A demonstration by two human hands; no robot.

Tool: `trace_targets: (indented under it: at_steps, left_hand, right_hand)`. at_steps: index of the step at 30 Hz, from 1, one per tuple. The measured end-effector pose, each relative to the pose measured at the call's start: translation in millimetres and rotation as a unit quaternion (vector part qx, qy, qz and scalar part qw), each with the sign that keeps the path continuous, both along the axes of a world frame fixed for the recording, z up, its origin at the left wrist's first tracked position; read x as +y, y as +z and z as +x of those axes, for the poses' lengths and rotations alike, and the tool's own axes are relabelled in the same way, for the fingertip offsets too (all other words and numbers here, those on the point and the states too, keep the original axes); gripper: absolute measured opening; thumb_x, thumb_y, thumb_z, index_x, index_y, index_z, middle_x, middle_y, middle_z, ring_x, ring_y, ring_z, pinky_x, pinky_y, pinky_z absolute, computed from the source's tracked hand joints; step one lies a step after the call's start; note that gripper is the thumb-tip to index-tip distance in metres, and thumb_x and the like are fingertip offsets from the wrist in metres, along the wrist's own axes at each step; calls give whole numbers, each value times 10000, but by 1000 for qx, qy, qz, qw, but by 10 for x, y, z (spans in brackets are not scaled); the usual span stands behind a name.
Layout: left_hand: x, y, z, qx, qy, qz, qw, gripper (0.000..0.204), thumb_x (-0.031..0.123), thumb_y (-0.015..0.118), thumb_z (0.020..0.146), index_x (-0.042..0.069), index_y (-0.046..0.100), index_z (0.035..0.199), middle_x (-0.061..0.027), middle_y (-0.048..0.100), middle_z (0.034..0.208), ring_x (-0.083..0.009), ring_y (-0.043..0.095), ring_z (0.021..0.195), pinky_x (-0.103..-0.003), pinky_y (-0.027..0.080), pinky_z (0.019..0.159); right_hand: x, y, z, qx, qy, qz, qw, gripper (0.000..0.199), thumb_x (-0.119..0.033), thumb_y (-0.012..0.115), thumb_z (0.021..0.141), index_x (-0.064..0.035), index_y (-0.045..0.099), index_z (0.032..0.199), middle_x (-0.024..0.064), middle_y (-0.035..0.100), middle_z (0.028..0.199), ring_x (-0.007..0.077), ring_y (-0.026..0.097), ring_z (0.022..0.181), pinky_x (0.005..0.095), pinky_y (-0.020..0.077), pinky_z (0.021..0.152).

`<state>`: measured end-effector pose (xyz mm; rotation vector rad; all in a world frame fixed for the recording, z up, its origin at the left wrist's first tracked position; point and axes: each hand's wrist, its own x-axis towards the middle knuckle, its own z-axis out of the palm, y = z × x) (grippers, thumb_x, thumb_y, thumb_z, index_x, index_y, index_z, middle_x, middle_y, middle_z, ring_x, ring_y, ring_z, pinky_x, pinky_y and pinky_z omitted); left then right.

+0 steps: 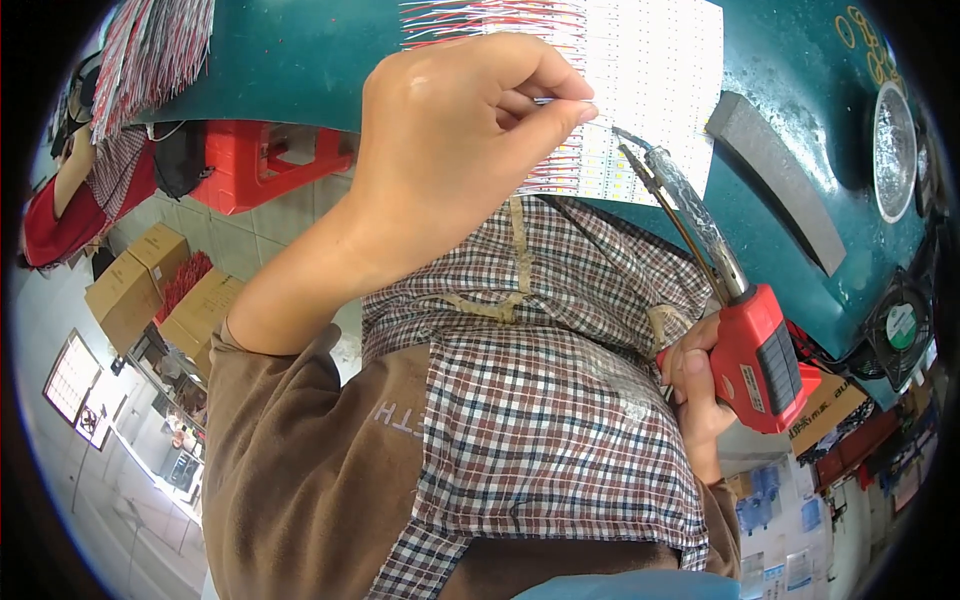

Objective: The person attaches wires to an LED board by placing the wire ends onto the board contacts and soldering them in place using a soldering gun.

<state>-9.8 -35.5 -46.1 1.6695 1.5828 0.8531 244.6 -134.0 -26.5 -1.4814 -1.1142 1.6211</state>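
My left hand [470,140] is over a white LED circuit panel [660,60], with thumb and forefinger pinched on a thin wire [545,100]. Along the panel's left side, red and white wires [490,18] stick out in rows. In my right hand [692,380], at the table's near edge, is a red soldering gun [760,350]. Its long metal barrel points up and left. The dark tip and a thin feed tube beside it reach over the panel, just right of my left fingertips. Whether the tip touches the panel or the wire I cannot tell.
On the green table [290,60] a grey bar [780,180] lies right of the panel. Farther right are a metal dish [893,150], rubber bands [868,45] and a small fan [900,320]. A wire bundle [155,55] hangs at the far left, near a red stool [240,175] and another person [75,205].
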Motion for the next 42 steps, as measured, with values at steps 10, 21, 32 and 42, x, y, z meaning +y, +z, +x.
trace_targets:
  at_steps: [10, 21, 32, 42]
  left_hand:
    - [-25, -28, 2, -9, 8, 15, 1000, 77, 21, 716, 754, -1, 670, 812, -37, 673, 727, -49, 627, 631, -145, 488, 546]
    - [-5, 50, -23, 19, -4, 14, 1000, 82, 16, 717, 741, 7, 675, 810, -24, 662, 738, -57, 616, 667, -160, 485, 571]
    - [-14, 142, -46, 121, -102, 65, 985, 117, 24, 720, 700, 54, 684, 806, -24, 609, 699, -117, 571, 603, -217, 442, 526]
    - [21, -50, -123, 217, -199, 256, 921, 277, 34, 713, 576, 125, 690, 836, 6, 528, 685, -168, 537, 620, -288, 422, 536]
  right_hand:
    - [23, 10, -51, 46, -43, 17, 998, 131, -36, 542, 817, 0, 417, 822, 51, 407, 644, 65, 315, 379, 230, 340, 374]
    - [37, 21, -90, 26, -59, 29, 998, 128, -58, 534, 821, -12, 416, 799, 48, 410, 642, 63, 312, 375, 222, 333, 367]
    - [23, 39, -79, 2, -89, 53, 995, 145, -105, 526, 837, -16, 419, 795, 41, 398, 612, 58, 300, 368, 216, 323, 361]
    - [-60, 66, -28, -7, -55, 46, 997, 128, -82, 525, 835, 12, 438, 845, 33, 405, 588, 70, 322, 373, 225, 334, 396]
